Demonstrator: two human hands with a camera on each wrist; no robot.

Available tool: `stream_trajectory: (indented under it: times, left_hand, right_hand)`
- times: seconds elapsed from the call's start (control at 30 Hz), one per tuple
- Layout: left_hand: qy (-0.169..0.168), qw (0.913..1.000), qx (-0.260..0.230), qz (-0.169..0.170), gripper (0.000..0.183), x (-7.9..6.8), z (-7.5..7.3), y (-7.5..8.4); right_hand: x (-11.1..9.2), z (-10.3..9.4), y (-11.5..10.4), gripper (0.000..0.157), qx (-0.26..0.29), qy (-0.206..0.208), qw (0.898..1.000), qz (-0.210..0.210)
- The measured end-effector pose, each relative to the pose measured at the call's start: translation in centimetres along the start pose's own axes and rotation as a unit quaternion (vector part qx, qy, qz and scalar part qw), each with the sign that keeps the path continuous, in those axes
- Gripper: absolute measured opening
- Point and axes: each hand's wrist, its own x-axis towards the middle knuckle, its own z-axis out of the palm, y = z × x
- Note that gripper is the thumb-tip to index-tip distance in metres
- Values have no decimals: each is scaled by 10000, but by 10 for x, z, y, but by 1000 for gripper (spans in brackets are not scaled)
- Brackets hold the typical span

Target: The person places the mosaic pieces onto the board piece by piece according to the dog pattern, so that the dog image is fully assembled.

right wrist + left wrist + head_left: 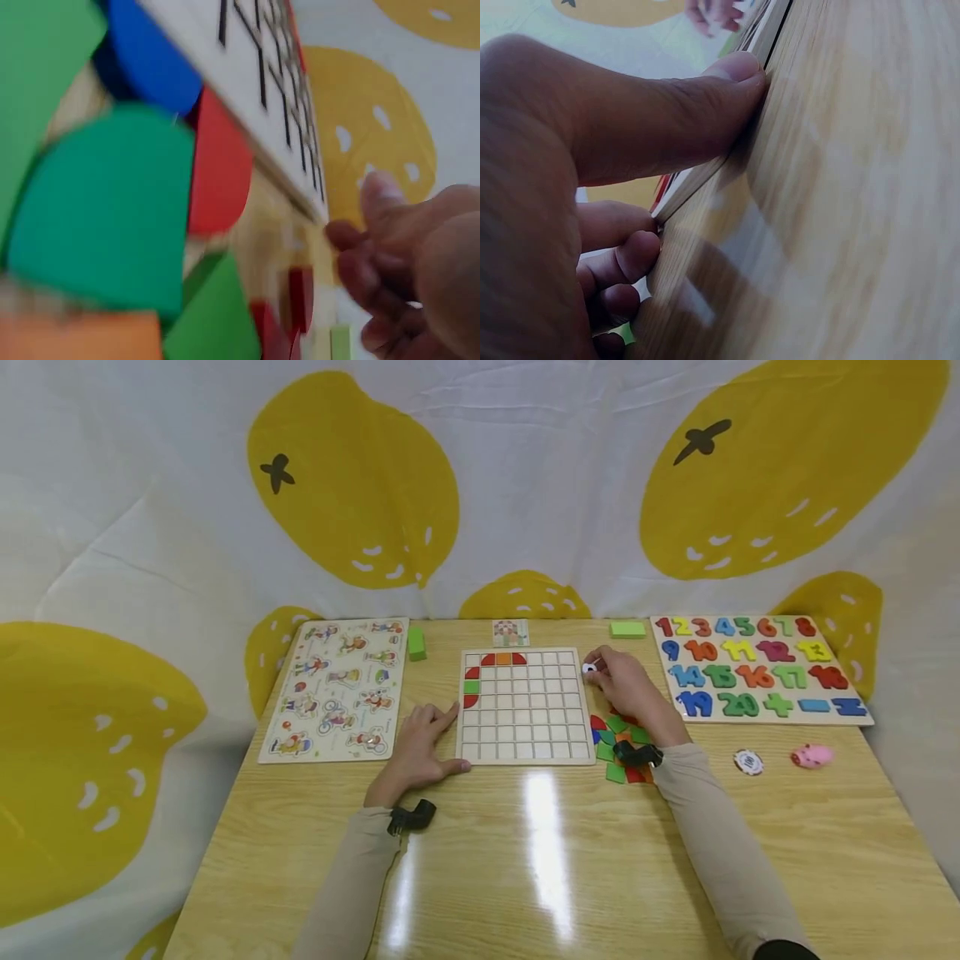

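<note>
A wooden grid board [525, 699] lies mid-table. Red and orange pieces [504, 659] fill part of its top row. Down its left column run a red, a green [471, 687] and another red piece. My left hand [422, 750] rests at the board's lower left corner, its thumb [705, 105] against the front edge and its index finger along the left edge. Beyond the board's right edge, my right hand [621, 681] pinches a small white round chip with dark marks [589, 668]. In the right wrist view the fingers hide that chip.
Loose coloured pieces [615, 773] lie below my right wrist. A number puzzle [757, 668], poker chip [748, 762] and pink pig [812, 756] are on the right. A picture puzzle [337, 693] is at left. Behind the board sit a pattern card [511, 632] and green blocks [627, 629].
</note>
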Motion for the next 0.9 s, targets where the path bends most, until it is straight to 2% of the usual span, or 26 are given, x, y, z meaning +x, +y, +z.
stream_trajectory:
  times: [0.1,0.2,0.3,0.4,0.47,0.6,0.77,0.9]
  left_hand:
    - [31,10000,12,29,102,0,0,-1]
    - [66,9999,80,50,103,0,0,-3]
    - [84,9998,152,89,102,1,0,-4]
    - [119,9997,149,143,102,2,0,-4]
    - [117,9997,137,156,102,2,1,-4]
    - [58,9998,178,115,102,3,3,-3]
    - [54,9998,210,39,103,2,3,-3]
    - [55,9997,223,50,103,2,3,-3]
  right_hand:
    - [2,2,-10,27,564,605,9960,-327]
    - [8,9,-25,27,1311,1061,9839,-588]
    - [16,21,-38,27,2075,1078,9702,-632]
    - [26,35,-48,28,2370,803,9659,-671]
    - [33,44,-55,26,2439,594,9651,-746]
    - [44,58,-68,25,2228,329,9706,-851]
    - [56,71,-81,27,1618,267,9804,-1089]
    - [63,79,-86,26,1379,253,9837,-1127]
